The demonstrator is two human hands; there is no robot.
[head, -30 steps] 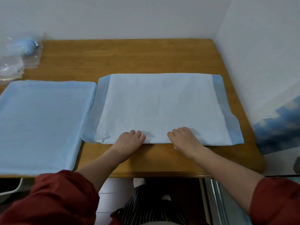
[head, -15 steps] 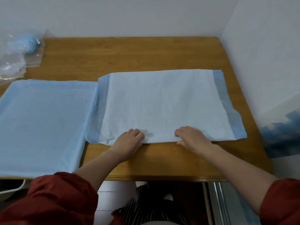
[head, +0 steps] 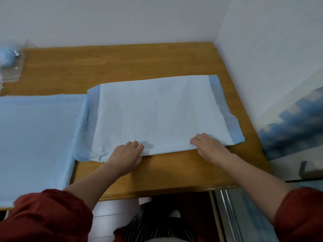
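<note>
1. The left grip (head: 126,152) holds the near edge of the white folded paper pad with blue side bands (head: 157,112). Its fingers are curled on top, about where they were a second ago.
2. The right grip (head: 208,145) has slid rightward along that edge. The two grips sat close together before and are now well apart. Its fingers curl over the edge and pinch it.
3. The pad still lies flat on the wooden desk (head: 139,63), its left band touching the light blue flat sheet (head: 35,137) beside it.
</note>
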